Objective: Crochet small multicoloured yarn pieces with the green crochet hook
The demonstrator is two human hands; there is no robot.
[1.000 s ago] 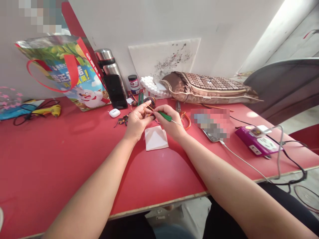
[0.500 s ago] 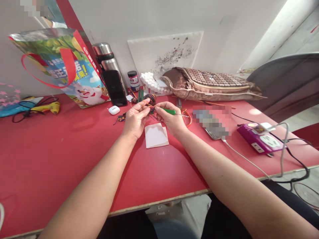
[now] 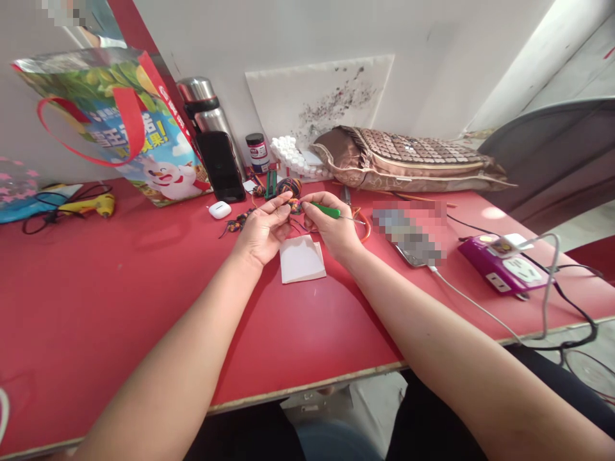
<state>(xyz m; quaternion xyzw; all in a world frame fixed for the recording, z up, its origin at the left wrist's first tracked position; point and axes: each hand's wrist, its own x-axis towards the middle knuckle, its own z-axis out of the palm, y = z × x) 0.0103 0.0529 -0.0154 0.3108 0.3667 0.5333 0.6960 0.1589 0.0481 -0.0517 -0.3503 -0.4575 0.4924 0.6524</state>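
My left hand (image 3: 264,234) is closed, thumb against fingers, on a small piece of multicoloured yarn work (image 3: 295,206). My right hand (image 3: 336,230) meets it from the other side, fingertips pinched at the yarn. In that hand lies a tool with a green handle (image 3: 327,210), its thin metal shaft pointing right; the tip is too small to make out. Behind the hands sits a ball of multicoloured yarn (image 3: 289,186). More knotted yarn (image 3: 236,224) lies left of my left hand. Below the hands is a folded white paper (image 3: 302,261) on the red table (image 3: 163,307).
A dark phone (image 3: 221,168) leans on a steel flask (image 3: 214,118), near a white earbud case (image 3: 220,210) and a picture bag (image 3: 158,150). A brown beaded cushion (image 3: 408,160) lies at the back. On the right are another phone (image 3: 408,240) and a purple power strip (image 3: 504,266) with cables.
The orange strand stretched between my hands no longer shows. My fingertips have shifted slightly, and the multicoloured yarn piece shows more clearly between them. The green handle stays in my right hand.
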